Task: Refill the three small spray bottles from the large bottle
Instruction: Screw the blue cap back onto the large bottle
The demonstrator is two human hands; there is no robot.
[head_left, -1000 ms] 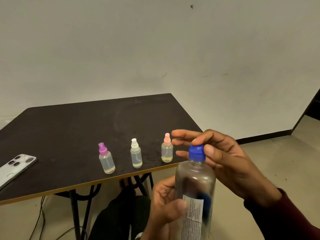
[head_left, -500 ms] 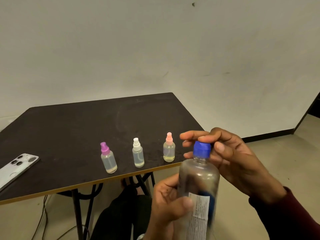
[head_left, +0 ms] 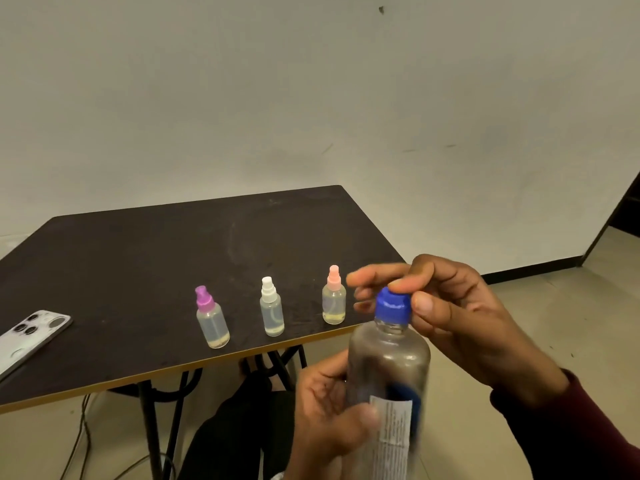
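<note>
I hold the large clear bottle (head_left: pixel 388 365) upright in front of me, off the table's near right corner. My left hand (head_left: pixel 325 410) wraps its body by the white label. My right hand (head_left: pixel 450 313) pinches its blue cap (head_left: pixel 393 306) with thumb and fingers. Three small spray bottles stand in a row near the table's front edge: one with a purple top (head_left: pixel 211 318), one with a white top (head_left: pixel 272 308), one with a pink top (head_left: pixel 333 296). Each has a little pale liquid at the bottom.
The dark table (head_left: pixel 138 271) has a yellow front edge and black metal legs. A phone (head_left: pixel 27 336) lies face down at its left edge. Cables trail on the floor under the table. My dark-clothed knee (head_left: pixel 235 431) is below the table edge.
My right hand has shifted its grip on the blue cap, fingers curling further over it. The large bottle stayed in my left hand, drifting slightly right in view.
</note>
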